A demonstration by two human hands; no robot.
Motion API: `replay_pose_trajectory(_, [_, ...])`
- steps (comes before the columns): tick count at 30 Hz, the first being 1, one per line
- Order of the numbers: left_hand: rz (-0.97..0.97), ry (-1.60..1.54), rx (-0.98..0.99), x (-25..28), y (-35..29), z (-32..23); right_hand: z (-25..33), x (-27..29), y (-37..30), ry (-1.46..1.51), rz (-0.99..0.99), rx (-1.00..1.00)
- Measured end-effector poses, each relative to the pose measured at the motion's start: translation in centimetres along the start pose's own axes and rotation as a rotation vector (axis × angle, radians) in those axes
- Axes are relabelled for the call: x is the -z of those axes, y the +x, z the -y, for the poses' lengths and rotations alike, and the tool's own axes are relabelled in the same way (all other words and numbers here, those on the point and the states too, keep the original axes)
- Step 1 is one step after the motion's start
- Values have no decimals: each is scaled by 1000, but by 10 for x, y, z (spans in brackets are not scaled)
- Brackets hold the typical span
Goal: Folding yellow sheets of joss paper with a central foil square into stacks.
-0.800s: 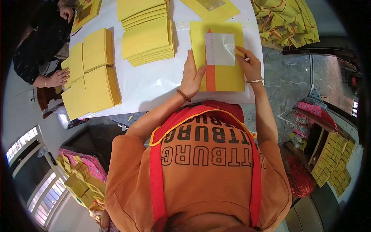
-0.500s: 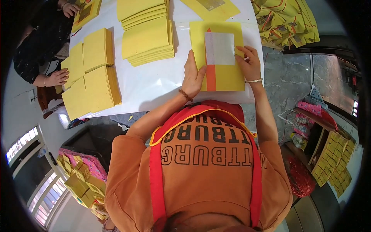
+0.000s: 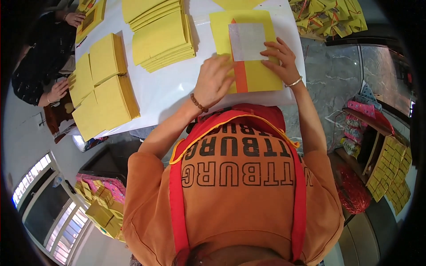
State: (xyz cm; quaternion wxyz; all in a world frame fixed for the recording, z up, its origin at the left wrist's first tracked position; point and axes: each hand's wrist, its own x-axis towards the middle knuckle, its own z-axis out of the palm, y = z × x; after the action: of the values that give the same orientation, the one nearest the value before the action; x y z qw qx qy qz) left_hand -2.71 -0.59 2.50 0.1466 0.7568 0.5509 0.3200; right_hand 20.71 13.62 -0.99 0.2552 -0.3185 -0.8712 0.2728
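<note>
A yellow paper sheet lies before me on the white-covered table. An upright orange strip with a pointed top runs down it. A whitish, slightly shiny rectangular sheet rests on the yellow paper, its left side along the strip. My right hand is open at the right edge, fingers spread, the tips at the whitish sheet. Over the yellow paper's lower left edge, my left hand is bent, its fingertips close to the strip. Those fingers are slightly blurred, and whether they pinch anything is hidden.
Stacks of yellow paper stand left of my work, with more yellow stacks farther left. Another person's hand touches that far-left pile. More yellow paper lies beyond my sheet. A heap of yellow pieces with red cords sits at the far right.
My left hand has gone from lying flat at the sheet's left edge to bending its fingers near the orange strip. My right hand has spread its fingers farther over the whitish sheet.
</note>
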Motion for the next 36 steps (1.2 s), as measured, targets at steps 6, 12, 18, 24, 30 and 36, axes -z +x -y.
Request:
replay_pose_trajectory(6, [-34,-238,416,-23,-20,9,-1,-4,0,526,20,-131])
replay_pose_trajectory(12, [-160,-945,737,-36,-5,-17,-3,-19,-8,1162,-12,-419])
replay_pose_trajectory(18, [-266,-1258,803,-43,3,-31,5,-19,-5,1224,-96,-369])
replay_pose_trajectory(24, [-204,-838,680,-42,1,4,14,-35,-21,1191,-224,-404])
replay_pose_trajectory(30, [-251,-820,683,-49,3,1,11,-27,-15,1159,-219,-413])
replay_pose_trajectory(36, [-363,-866,702,-53,0,-9,7,-24,-10,1055,-125,-362])
